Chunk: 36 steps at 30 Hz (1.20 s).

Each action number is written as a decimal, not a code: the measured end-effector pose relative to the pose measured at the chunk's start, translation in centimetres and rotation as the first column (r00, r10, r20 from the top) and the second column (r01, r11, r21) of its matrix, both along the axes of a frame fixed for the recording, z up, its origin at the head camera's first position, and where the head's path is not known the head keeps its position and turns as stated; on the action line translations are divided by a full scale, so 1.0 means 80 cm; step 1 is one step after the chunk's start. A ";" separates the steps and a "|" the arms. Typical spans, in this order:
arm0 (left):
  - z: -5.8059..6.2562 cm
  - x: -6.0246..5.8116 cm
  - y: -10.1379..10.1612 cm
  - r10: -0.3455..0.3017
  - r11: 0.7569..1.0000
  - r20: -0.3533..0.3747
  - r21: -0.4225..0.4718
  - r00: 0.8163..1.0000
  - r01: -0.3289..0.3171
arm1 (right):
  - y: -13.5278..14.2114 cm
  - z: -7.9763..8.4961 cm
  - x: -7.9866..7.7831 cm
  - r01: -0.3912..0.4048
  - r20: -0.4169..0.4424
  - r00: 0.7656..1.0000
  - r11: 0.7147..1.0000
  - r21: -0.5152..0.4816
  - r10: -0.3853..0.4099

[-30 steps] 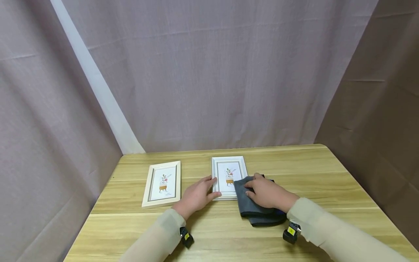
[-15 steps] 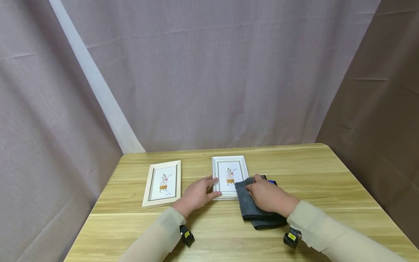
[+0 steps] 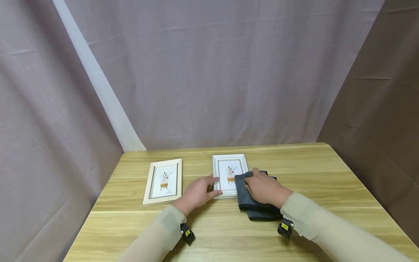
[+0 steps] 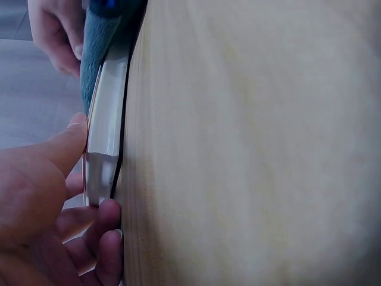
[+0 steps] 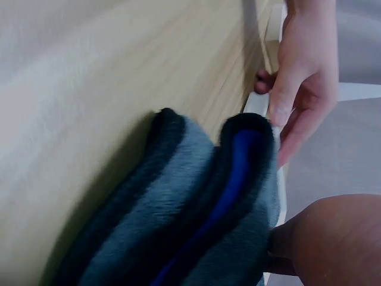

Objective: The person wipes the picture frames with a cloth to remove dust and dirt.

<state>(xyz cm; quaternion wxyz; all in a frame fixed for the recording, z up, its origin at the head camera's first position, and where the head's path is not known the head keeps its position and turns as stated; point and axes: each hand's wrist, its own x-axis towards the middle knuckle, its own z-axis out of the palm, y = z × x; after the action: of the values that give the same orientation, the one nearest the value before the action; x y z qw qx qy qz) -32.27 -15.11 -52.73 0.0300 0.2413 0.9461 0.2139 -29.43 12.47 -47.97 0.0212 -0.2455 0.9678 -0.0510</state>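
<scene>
My left grip (image 3: 197,193) pinches white frame (image 3: 226,178) at near-left corner; my right grip (image 3: 266,188) pinches folded grey cloth (image 3: 244,198) over frame's near-right corner.

Soft light covered the tabletop (image 3: 311,163), faint shadows lay beneath sleeves (image 3: 154,234) by its near edge, wrist views looked dimmer, blurry.

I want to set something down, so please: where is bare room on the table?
A wide bare patch of the table lies between the cloth and its right edge, beyond the right sleeve. A narrower one separates the cream frame from the white frame. Crowded: the white frame, with left grip at its left edge, right grip and cloth over its near right corner.
</scene>
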 end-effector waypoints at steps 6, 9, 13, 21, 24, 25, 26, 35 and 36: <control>-0.004 -0.001 0.000 -0.004 1.000 -0.005 -0.007 1.000 0.004 | -0.005 -0.005 -0.025 0.015 -0.012 1.000 1.000 0.025 -0.015; -0.003 0.000 0.000 -0.007 1.000 -0.006 -0.004 1.000 0.007 | -0.007 -0.003 -0.039 0.034 -0.001 0.999 0.998 0.043 -0.034; 0.002 0.001 0.001 -0.007 1.000 0.003 -0.001 1.000 0.007 | -0.009 -0.003 -0.059 0.061 0.011 0.998 0.996 0.066 -0.062; 0.004 0.000 0.002 -0.007 1.000 -0.015 -0.015 1.000 0.007 | -0.004 -0.009 -0.102 0.111 0.038 0.993 0.991 0.072 -0.114; 0.003 -0.001 0.003 -0.013 1.000 -0.021 -0.015 1.000 0.013 | -0.001 -0.007 -0.114 0.126 0.055 0.990 0.990 0.061 -0.130; 0.003 -0.001 0.003 -0.014 1.000 -0.020 -0.017 1.000 0.013 | 0.000 -0.007 -0.118 0.135 0.054 0.989 0.989 0.059 -0.138; 0.003 -0.001 0.003 -0.014 1.000 -0.019 -0.017 1.000 0.013 | 0.001 -0.006 -0.121 0.140 0.052 0.988 0.989 0.057 -0.142; -0.003 -0.003 -0.001 -0.007 1.000 -0.010 -0.001 1.000 0.007 | 0.007 -0.009 -0.141 0.069 -0.010 0.998 0.997 -0.035 -0.069; -0.004 -0.003 -0.002 -0.005 1.000 -0.008 0.002 1.000 0.005 | 0.008 -0.010 -0.143 0.052 -0.016 0.998 0.998 -0.040 -0.053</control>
<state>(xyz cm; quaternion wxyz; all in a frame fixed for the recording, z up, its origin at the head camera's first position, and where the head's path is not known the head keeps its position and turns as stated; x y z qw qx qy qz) -32.54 -15.24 -53.02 0.0267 0.2447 0.9454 0.2137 -40.87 13.08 -48.74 0.0067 -0.2208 0.9729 -0.0687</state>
